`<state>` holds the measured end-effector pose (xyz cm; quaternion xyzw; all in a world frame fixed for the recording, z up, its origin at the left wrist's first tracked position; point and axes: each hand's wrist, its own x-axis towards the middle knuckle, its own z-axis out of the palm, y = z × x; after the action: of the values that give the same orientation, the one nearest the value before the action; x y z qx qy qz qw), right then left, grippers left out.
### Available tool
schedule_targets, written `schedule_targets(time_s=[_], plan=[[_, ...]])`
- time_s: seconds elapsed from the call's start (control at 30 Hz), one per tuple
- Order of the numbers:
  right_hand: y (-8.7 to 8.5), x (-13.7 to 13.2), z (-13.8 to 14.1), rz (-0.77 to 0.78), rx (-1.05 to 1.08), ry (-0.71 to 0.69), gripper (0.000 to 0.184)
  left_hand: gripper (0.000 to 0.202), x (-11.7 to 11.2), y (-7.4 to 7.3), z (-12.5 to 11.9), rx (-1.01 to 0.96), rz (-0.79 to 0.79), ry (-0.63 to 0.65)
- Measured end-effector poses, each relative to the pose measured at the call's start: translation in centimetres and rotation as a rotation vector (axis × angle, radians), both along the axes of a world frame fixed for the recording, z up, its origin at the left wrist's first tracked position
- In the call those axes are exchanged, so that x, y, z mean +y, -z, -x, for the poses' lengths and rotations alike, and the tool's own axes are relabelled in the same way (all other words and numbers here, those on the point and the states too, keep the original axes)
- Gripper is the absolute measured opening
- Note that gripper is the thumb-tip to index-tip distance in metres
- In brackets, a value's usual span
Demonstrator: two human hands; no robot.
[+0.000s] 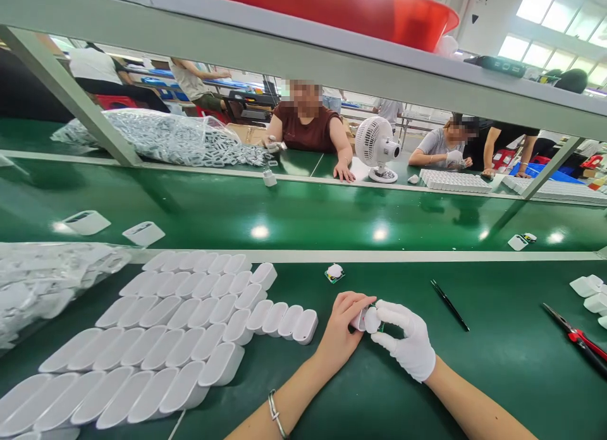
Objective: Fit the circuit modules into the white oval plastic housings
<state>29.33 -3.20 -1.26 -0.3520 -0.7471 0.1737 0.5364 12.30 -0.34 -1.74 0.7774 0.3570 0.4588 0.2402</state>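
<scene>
My bare left hand (342, 326) and my white-gloved right hand (406, 339) meet over the green table, both closed on a small white plastic shell (364, 320) with a bit of green circuit board showing at its edge. The left fingers wrap the shell from the left; the right thumb and fingers pinch it from the right. Rows of several white oval shells (190, 326) stand to the left of my hands. A single small white-and-green part (334, 273) lies just beyond my hands.
Black tweezers (449, 305) and red-handled pliers (576, 339) lie to the right. A plastic bag of white parts (33, 288) sits at far left. Loose shells (590, 288) rest at the right edge. Across the conveyor, other people sit by a white fan (377, 148).
</scene>
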Motion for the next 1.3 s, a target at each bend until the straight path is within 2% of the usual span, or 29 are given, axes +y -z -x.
schedule_targets(time_s=[0.2,0.47,0.53,0.7,0.93,1.07,1.2,1.3], plan=[[-0.4,0.1,0.2,-0.113,-0.039,-0.013,0.045,0.069,-0.1,0.1,0.0,0.017,-0.068,-0.001],[-1.4,0.0,0.3,-0.216,-0.136,0.072,0.041,0.069,0.0,0.4,0.0,0.017,-0.120,-0.027],[-1.7,0.0,0.3,-0.199,-0.151,0.056,0.039,0.067,0.0,0.3,0.1,0.026,-0.123,-0.021],[-1.8,0.1,0.4,-0.040,-0.274,0.009,0.027,0.067,-0.1,0.0,0.2,0.046,-0.142,-0.017],[-0.3,-0.3,0.2,-0.149,-0.446,0.181,0.036,0.066,-0.2,0.0,0.1,0.037,-0.170,-0.027],[-0.2,-0.4,0.5,-0.210,-0.458,0.235,0.038,0.063,-0.4,-0.1,0.0,0.021,-0.181,-0.030],[-0.9,-0.4,1.0,-0.092,-0.354,0.148,0.034,0.060,-0.2,-0.1,0.2,-0.003,-0.176,-0.011],[-1.1,-0.3,1.1,0.173,-0.047,0.013,0.046,0.059,-0.2,-0.2,0.2,-0.021,-0.148,0.028]])
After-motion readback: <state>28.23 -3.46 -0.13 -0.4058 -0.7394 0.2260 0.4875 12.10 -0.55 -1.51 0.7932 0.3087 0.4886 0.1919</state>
